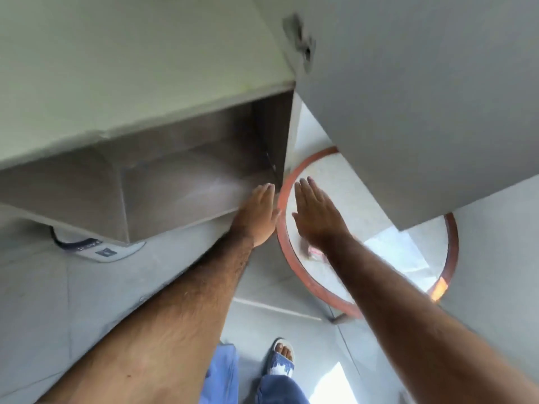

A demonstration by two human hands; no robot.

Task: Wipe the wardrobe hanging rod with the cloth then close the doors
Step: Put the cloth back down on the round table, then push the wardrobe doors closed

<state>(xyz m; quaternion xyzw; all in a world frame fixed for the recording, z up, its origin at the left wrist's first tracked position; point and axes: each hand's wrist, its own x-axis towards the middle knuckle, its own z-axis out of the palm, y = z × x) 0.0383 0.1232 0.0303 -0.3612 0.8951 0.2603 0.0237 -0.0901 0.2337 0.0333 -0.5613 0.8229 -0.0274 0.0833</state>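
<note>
I look steeply down past the wardrobe. My left hand (258,212) and my right hand (316,214) are both stretched forward, flat, fingers together, holding nothing. The left hand is at the front edge of the wardrobe's brown lower shelf (186,182). The right hand is over a round table, just left of the open grey wardrobe door (423,97). A pale cloth with a red patch (313,253) lies on the table, partly hidden under my right wrist. The hanging rod is out of sight.
The round table has a red rim (303,282) and a pale top; the open door covers part of it. A white mattress with a dark label (102,250) lies at the left below the wardrobe. My sandalled foot (281,360) stands on the grey tiled floor.
</note>
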